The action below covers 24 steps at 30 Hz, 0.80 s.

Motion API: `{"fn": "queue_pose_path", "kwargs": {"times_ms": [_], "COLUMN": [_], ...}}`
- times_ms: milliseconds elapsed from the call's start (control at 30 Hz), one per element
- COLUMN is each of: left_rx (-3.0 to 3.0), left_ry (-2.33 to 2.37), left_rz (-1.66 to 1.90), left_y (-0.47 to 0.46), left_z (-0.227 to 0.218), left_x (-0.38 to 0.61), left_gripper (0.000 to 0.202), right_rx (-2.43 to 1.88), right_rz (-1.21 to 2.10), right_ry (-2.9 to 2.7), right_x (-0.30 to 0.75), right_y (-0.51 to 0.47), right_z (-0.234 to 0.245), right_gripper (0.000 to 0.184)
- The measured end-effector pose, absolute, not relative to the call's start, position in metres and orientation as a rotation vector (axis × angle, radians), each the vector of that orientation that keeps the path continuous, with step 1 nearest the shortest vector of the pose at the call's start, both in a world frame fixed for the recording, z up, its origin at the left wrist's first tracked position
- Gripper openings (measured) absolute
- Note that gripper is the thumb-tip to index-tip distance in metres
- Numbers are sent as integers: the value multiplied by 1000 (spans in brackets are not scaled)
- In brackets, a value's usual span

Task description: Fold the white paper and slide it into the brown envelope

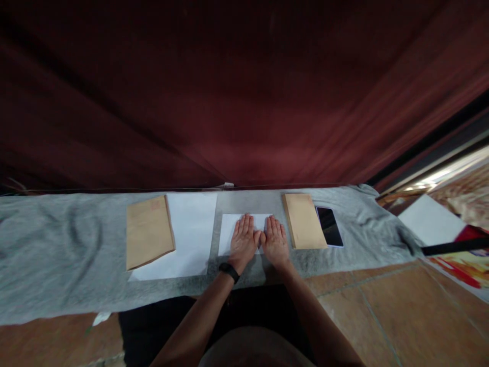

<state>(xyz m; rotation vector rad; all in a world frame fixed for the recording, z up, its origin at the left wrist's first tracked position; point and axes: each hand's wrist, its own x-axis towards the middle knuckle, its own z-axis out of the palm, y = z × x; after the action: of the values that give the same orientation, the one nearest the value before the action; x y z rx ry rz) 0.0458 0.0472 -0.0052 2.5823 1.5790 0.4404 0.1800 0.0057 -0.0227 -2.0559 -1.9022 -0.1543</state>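
My left hand and my right hand lie flat, side by side, fingers stretched out, pressing on a small white sheet of paper in the middle of a grey cloth. The thumbs touch each other. A black band sits on my left wrist. Neither hand holds anything.
Left of the hands a brown envelope lies on a larger white sheet. To the right lie a stack of brown envelopes and a dark phone. A dark red curtain hangs behind. Tiled floor lies in front.
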Motion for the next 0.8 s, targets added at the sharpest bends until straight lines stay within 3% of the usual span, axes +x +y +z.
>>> {"fn": "queue_pose_path", "kwargs": {"times_ms": [600,800], "left_rx": [2526,2531], "left_ry": [1732,1740], "left_rz": [565,541], "left_y": [40,42], "left_z": [-10,-10], "left_x": [-16,-15], "left_gripper": [61,62], "right_rx": [-2047,-1912], "right_rz": [-199,-60], "right_ry": [-1802,-1894], "right_x": [171,130], "right_y": [7,18], "right_z": [-18,-13], "right_gripper": [57,55]}}
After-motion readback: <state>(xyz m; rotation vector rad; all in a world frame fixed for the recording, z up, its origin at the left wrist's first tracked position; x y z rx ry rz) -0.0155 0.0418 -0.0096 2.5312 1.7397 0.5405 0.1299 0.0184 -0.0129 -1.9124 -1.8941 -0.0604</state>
